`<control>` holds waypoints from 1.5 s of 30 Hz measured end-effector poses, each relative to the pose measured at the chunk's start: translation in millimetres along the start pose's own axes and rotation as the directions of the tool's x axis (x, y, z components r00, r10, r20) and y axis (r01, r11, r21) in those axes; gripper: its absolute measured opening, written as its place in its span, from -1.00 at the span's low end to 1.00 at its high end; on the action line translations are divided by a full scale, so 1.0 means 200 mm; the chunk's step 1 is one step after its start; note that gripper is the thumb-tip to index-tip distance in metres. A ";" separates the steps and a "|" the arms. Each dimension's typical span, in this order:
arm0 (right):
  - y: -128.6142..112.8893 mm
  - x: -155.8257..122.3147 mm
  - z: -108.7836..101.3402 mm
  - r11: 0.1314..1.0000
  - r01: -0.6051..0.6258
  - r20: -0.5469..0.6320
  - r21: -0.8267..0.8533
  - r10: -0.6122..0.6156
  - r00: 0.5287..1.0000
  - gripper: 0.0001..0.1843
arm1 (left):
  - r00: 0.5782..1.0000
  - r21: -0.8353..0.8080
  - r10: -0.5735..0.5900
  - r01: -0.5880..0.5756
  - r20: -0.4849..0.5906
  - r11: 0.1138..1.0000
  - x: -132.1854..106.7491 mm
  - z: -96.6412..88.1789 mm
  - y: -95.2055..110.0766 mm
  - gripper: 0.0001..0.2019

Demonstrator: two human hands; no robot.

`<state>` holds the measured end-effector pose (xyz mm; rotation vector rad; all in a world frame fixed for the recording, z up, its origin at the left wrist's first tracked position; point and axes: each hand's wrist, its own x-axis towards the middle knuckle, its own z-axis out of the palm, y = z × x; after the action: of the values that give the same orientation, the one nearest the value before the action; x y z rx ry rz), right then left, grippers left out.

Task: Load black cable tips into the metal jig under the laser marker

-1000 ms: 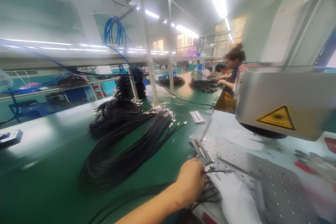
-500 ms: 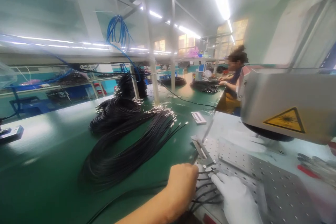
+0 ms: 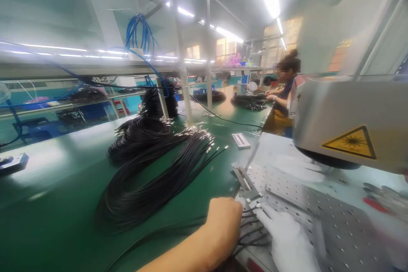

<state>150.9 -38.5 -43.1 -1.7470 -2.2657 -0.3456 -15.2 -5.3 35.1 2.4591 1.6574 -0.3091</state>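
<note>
My bare left hand [image 3: 223, 225] is curled over several thin black cables [image 3: 251, 231] at the near edge of a perforated metal plate [image 3: 318, 216]. My right hand [image 3: 287, 242], in a white glove, lies on the same cables just right of it, fingers pointing toward a small metal fixture [image 3: 247, 185] on the plate. The cable ends run between both hands. A grey laser head [image 3: 347, 123] with a yellow warning label hangs above the plate.
A big bundle of black cables [image 3: 153, 178] with metal tips sprawls over the green bench [image 3: 63, 204], more coils behind it. Another person [image 3: 282, 93] works at the far end. Red-handled tools [image 3: 382, 197] lie at right. A small white block [image 3: 240, 141] sits beyond the plate.
My left hand has drawn back slightly toward me along the cables. The gloved right hand has slid up toward the fixture, fingers more extended over the cable ends.
</note>
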 end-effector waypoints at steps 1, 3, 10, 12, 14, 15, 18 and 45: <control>0.01 0.00 0.02 1.000 -0.009 -0.015 0.017 0.009 1.000 -0.30 | 1.000 -0.001 0.009 -0.009 -0.009 1.000 0.00 0.00 0.00 -0.80; 0.02 0.00 0.06 0.999 -0.026 -0.026 0.046 0.027 0.999 -0.33 | 1.000 0.001 0.022 -0.022 -0.007 1.000 0.01 0.00 0.00 -0.81; 0.02 0.08 0.02 0.997 0.046 0.073 -0.058 -0.042 0.996 -0.29 | 0.998 -0.027 0.022 -0.021 0.056 0.999 -0.01 -0.08 -0.01 -0.79; 0.01 0.10 -0.01 0.996 0.074 0.062 -0.058 -0.070 0.996 -0.33 | 0.998 -0.061 0.027 -0.025 0.048 0.998 0.00 -0.08 -0.02 -0.77; 0.02 0.11 -0.02 0.997 0.071 0.028 -0.001 -0.071 0.997 -0.39 | 0.998 -0.070 0.055 -0.053 0.031 0.996 0.02 -0.06 -0.03 -0.77; 0.02 0.12 -0.01 0.997 0.064 0.016 0.052 -0.065 0.998 -0.40 | 0.996 -0.063 0.086 -0.085 0.011 0.994 0.02 -0.04 -0.03 -0.79; 0.08 0.13 0.09 0.938 0.036 0.016 0.344 -0.044 0.999 -0.46 | 0.974 -0.036 0.207 -0.211 -0.098 0.977 0.04 0.00 -0.03 -0.79; 0.31 0.02 0.05 0.518 -0.339 0.139 0.786 0.385 0.912 -0.35 | 0.875 -0.067 0.454 -0.470 -0.170 0.880 0.10 0.10 0.09 -0.74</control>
<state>208.6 -16.6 -49.9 -1.5620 -1.5089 0.6361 6.6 2.0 10.6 2.7442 1.0338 0.0299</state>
